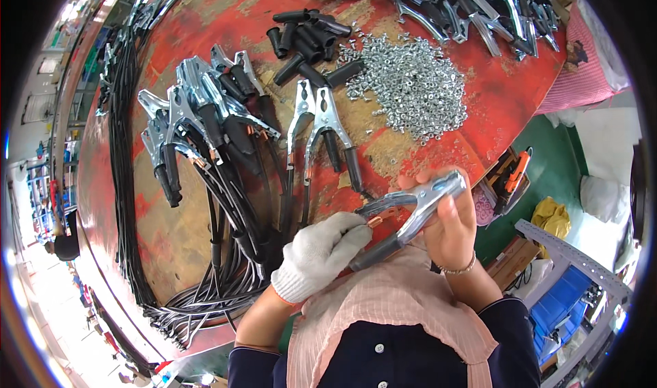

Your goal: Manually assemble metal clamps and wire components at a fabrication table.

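Observation:
My left hand (316,252), in a white knitted glove, is closed in a pinch around a cable end whose copper terminal (375,222) pokes out past the fingertips. Bare but for a beaded bracelet, my right hand (452,236) grips a silver spring clamp (426,202) by its jaw end. One black-sleeved handle (376,252) of that clamp points down toward my lap; its other handle reaches the copper terminal. Two clamps with cables attached (330,118) lie on the table just beyond my hands. The glove hides most of the held cable.
A heap of small nuts and screws (410,83) lies mid-table beside black handle sleeves (308,39). Loose clamps (472,8) pile up at the far right. Cabled clamps (195,107) and black cable bundles (122,162) cover the left. A metal rack with blue bins (561,306) stands right.

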### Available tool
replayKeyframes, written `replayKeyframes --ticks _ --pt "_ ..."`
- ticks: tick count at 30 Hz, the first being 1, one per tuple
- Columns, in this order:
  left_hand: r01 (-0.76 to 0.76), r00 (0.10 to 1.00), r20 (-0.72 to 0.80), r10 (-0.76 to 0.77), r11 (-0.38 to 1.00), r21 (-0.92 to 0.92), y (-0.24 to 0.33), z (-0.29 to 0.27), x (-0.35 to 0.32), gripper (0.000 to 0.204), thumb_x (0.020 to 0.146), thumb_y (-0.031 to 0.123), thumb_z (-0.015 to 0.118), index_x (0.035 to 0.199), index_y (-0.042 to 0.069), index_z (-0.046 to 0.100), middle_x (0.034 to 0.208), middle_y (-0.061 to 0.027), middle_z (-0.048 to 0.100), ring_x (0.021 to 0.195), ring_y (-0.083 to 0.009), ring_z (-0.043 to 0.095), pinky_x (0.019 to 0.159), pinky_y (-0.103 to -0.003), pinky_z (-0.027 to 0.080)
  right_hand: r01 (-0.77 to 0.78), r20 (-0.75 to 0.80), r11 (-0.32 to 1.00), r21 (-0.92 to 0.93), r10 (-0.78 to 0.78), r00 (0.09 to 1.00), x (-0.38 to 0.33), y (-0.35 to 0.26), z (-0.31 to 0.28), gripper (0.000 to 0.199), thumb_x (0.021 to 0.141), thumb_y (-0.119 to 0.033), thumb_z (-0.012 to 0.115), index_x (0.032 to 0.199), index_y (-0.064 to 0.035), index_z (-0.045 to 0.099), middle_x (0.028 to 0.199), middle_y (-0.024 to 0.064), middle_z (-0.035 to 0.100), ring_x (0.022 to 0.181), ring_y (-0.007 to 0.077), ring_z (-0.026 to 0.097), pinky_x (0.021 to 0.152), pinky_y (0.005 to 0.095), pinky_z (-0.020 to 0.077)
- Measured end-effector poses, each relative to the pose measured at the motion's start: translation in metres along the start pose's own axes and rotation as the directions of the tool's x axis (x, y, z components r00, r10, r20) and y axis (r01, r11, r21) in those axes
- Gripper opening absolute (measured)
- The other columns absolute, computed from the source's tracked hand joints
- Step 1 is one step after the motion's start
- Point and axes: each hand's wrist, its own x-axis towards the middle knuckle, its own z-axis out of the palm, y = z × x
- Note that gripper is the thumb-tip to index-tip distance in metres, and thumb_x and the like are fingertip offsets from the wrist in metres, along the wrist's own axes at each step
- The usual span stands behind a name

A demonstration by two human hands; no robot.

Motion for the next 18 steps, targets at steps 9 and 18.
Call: replayKeyframes --ticks 9,18 --pt "0.008 0.999 0.032 -0.015 0.978 0.21 0.005 0.001 0.007 0.031 0.088 0.037 0.066 0.097 0.008 0.071 0.081 -0.0147 0.069 0.072 -0.026 0.069 0.065 -0.034 0.053 0.154 0.038 0.968 -0.201 -0.149 0.988 -0.02 -0.012 0.007 0.047 0.092 -0.027 0.065 0.123 -0.0048 0.037 0.114 0.0155 0.055 0.111 0.0373 0.061 0.093 0.0628 0.0485" --pt "-0.052 0.998 -0.038 0.054 0.998 0.046 -0.002 0.003 0.004 0.017 0.085 0.017 0.069 0.09 0.001 0.073 0.076 -0.0085 0.069 0.068 -0.012 0.063 0.064 -0.027 0.05 0.165 0.04 0.952 -0.259 -0.16 0.986 -0.026 -0.015 0.011 0.05 0.091 -0.03 0.066 0.123 -0.0057 0.037 0.114 0.0155 0.053 0.111 0.0372 0.061 0.094 0.0628 0.0486"
